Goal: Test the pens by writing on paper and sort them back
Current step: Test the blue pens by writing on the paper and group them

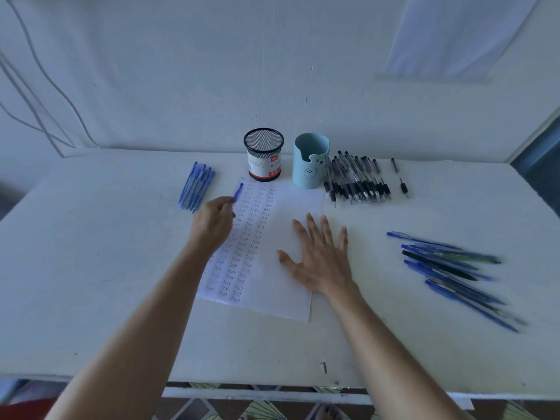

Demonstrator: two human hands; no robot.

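The white bench (91, 268) carries a sheet of paper (281, 298) at its middle, with columns of "test" down the sheet's left half. The right hand (321, 262) lies flat on the sheet's right half, fingers straight and spread, and the left hand (212, 222) at the sheet's left edge pinches a blue pen (238, 191). Loose blue pens (448, 268) lie toward the right edge, while black pens (354, 180), a light-blue cup (309, 162), a mesh cup (263, 153) and a few blue capped pens (197, 186) line the far edge.
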